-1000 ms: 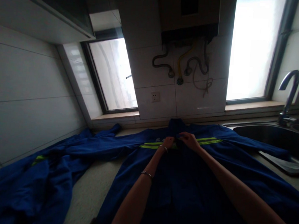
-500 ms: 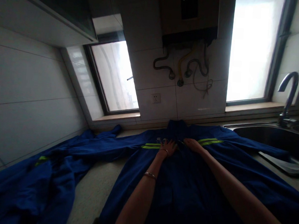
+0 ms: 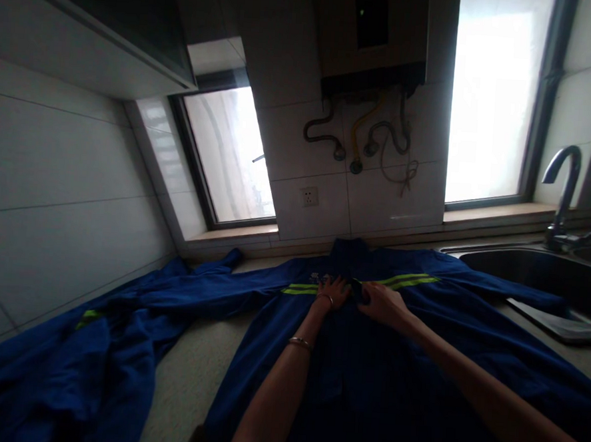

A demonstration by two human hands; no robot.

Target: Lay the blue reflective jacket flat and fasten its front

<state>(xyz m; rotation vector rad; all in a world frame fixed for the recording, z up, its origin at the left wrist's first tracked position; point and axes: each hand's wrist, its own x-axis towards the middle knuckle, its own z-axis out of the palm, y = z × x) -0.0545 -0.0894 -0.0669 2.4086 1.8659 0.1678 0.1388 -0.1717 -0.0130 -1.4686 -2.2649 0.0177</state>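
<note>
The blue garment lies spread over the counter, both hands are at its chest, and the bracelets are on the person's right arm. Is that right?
Not quite: the head view shows the bracelets on the left arm, not the right. The blue garment does lie spread over the counter, with the left hand and right hand at its chest.

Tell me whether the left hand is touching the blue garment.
Touching: the head view shows the left hand spread on the blue garment, at its chest.
</note>
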